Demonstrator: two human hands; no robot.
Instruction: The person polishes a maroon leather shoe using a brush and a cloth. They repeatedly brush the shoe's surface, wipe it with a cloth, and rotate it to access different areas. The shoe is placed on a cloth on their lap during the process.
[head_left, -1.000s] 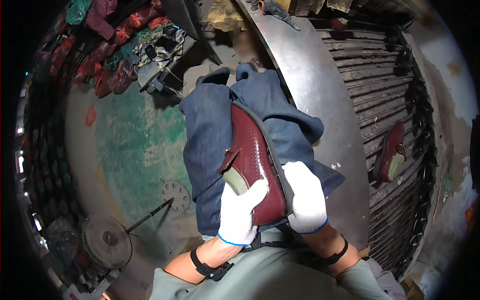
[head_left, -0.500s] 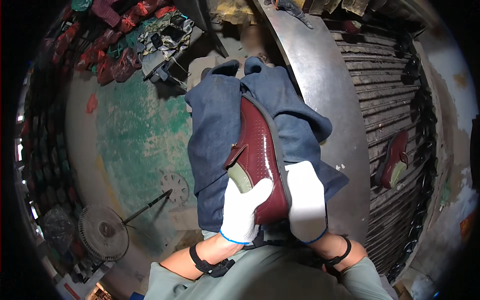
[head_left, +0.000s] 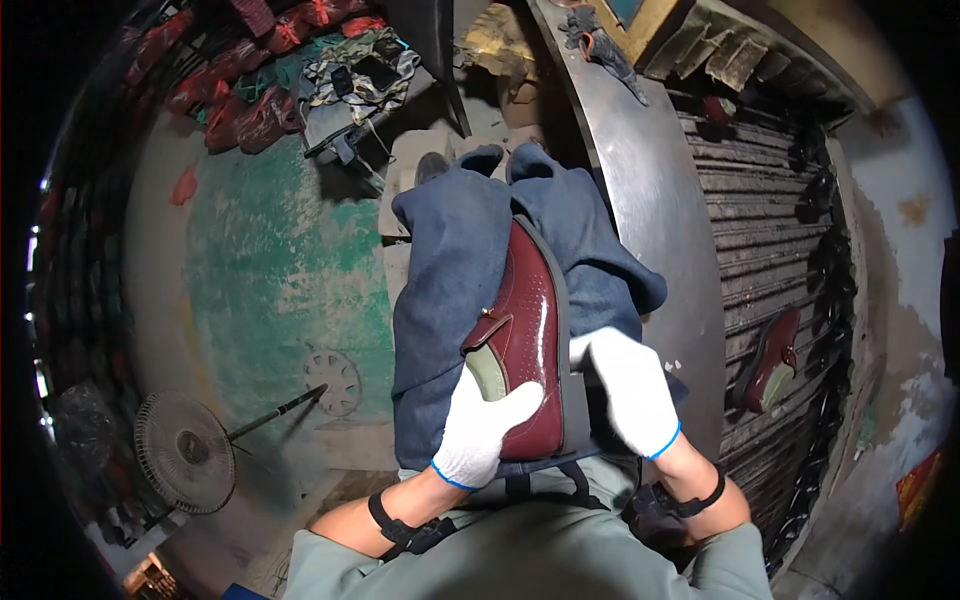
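A glossy dark red shoe (head_left: 525, 330) with a pale green lining, a small metal trim and rows of perforations lies on its side across my lap, toe pointing away. My left hand (head_left: 480, 425), in a white knit glove, grips the shoe at its opening and heel, the thumb lying over the upper. To the right of the grey sole, my right hand (head_left: 632, 385), also gloved, is curled with its fingertips close to the sole edge. Whether anything sits inside those curled fingers is hidden. Blue cloth (head_left: 450, 260) covers both my legs under the shoe.
A metal-topped bench (head_left: 660, 200) runs along my right, with a dark glove-like item (head_left: 612, 65) at its far end. Beyond it, another dark red shoe (head_left: 772, 360) rests on a slatted rack (head_left: 740, 240). A standing fan (head_left: 187, 453) is at left; red bags (head_left: 265, 120) lie far left.
My right hand has come off the sole, shifting right and curling its fingers. The shoe now shows more of its sole edge; my left hand keeps its grip. The view has shifted slightly.
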